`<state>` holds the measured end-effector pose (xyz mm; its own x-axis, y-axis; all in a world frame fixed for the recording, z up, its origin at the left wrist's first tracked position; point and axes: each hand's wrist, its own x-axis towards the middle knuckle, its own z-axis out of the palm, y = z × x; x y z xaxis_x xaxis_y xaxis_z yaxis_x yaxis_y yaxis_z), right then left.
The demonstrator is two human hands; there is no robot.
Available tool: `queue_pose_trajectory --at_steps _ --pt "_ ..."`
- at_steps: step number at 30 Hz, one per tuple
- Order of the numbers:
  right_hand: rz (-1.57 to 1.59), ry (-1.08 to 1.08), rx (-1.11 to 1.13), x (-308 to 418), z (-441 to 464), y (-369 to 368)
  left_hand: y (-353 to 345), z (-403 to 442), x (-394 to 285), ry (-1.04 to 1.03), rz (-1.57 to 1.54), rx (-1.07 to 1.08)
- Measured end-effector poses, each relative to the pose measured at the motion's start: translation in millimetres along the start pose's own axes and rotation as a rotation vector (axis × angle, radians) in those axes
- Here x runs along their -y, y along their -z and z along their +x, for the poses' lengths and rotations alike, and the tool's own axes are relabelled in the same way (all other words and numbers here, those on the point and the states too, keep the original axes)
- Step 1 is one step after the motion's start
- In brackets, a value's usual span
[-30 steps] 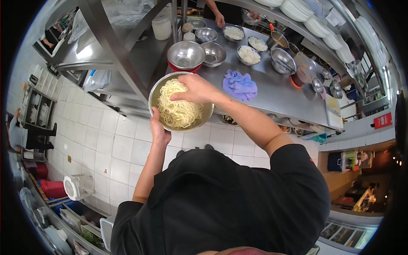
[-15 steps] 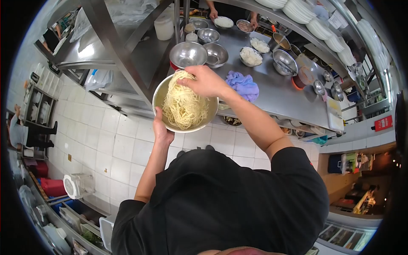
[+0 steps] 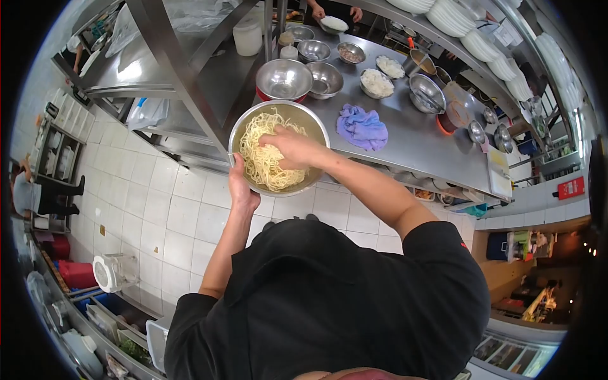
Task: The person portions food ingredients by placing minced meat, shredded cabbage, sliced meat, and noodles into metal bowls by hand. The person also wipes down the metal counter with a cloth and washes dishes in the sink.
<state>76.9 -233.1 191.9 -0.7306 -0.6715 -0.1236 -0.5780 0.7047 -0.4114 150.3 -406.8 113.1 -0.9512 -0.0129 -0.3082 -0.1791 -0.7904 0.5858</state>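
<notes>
A metal bowl (image 3: 322,130) is held up in front of me, past the table's near edge. My left hand (image 3: 242,193) grips its near left side, with the thumb up by the rim. Inside lies a tangle of thin yellow noodles (image 3: 259,158). My right hand (image 3: 292,150) reaches in from the right, its fingers sunk among the noodles and partly hidden by them. Just beyond the bowl stand two empty steel bowls, a larger one (image 3: 285,79) and a smaller one (image 3: 325,80). A crumpled purple cloth (image 3: 362,127) lies right of my hand.
The steel table (image 3: 411,155) bears bowls of rice (image 3: 377,83), a bowl of chopped food (image 3: 351,53) and a pot (image 3: 418,62). A metal shelf post (image 3: 180,82) rises close on the left. Across the table, a co-worker's hands hold another rice bowl (image 3: 334,25).
My right hand has gone down into the bowl with the noodles it was lifting. Across the table, the co-worker has let go of the bowl of chopped food and tilted the rice bowl.
</notes>
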Motion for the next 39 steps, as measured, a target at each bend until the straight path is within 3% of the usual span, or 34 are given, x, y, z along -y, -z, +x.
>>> queue_pose_trajectory --at_steps 3,6,11,15,18,20,21,24,25,32,39 --pt "0.128 -0.011 0.020 -6.4 10.6 0.6 2.3 0.0 -3.2 0.031 0.048 0.017" --pt "0.141 0.064 -0.203 -3.0 9.9 28.7 -1.8 0.3 -4.7 0.067 0.062 0.000" --pt "0.196 0.098 -0.100 2.7 5.4 78.6 -10.8 1.0 -10.2 0.029 0.025 -0.018" --pt "0.284 0.004 0.198 -13.0 12.3 88.0 -5.7 6.6 -11.6 -0.028 0.014 -0.029" --pt "0.009 0.195 0.184 -6.8 2.2 62.4 -7.0 4.7 -12.5 -0.032 0.030 -0.013" --pt "-0.273 0.015 0.278 12.9 -2.4 39.4 -8.6 4.2 -12.7 -0.020 0.017 -0.014" --pt "-0.235 0.084 0.182 3.4 -0.2 31.3 -9.5 4.1 -12.6 -0.005 0.005 -0.014" --pt "0.013 0.187 0.235 -23.5 16.9 34.8 -12.1 2.2 -11.9 -0.007 0.005 -0.073" --pt "0.043 0.256 0.116 -26.2 15.3 40.8 -14.0 3.0 -13.6 -0.009 0.006 -0.070" --pt "0.153 0.286 -0.092 1.0 8.6 148.1 -22.1 2.2 -22.2 0.019 0.085 -0.101" --pt "0.238 0.266 -0.134 9.4 20.7 225.3 -29.5 -1.2 -30.1 -0.020 0.072 -0.099"
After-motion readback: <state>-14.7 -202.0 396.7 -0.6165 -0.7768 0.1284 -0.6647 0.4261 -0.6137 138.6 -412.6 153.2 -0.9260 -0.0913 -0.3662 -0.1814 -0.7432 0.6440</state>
